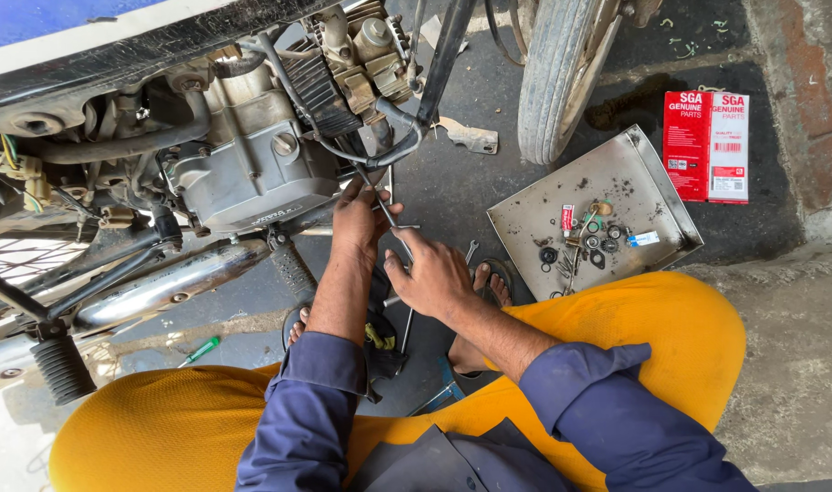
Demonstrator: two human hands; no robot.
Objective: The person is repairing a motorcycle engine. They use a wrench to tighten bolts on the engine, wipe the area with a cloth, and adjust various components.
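Motorcycle engine (252, 173) fills the upper left of the floor (452, 182), w/ exhaust pipe (170, 284) below it and front tyre (557, 73) at top centre. Steel tray (607, 173) of small parts lies right of centre; red-and-white parts box (706, 146) sits beyond it near the floor's right edge. Your left hand (359, 219) is up under the engine, fingers curled round the top of a thin metal rod tool (390, 219); your right hand (431, 278) is closed on its lower part. The rod looks stiff, light, prob. oily, so grip it firmly low down. Its long axis runs near vertical in frame, tip toward the engine. Green screwdriver (200, 349) lies lower left, untouched.
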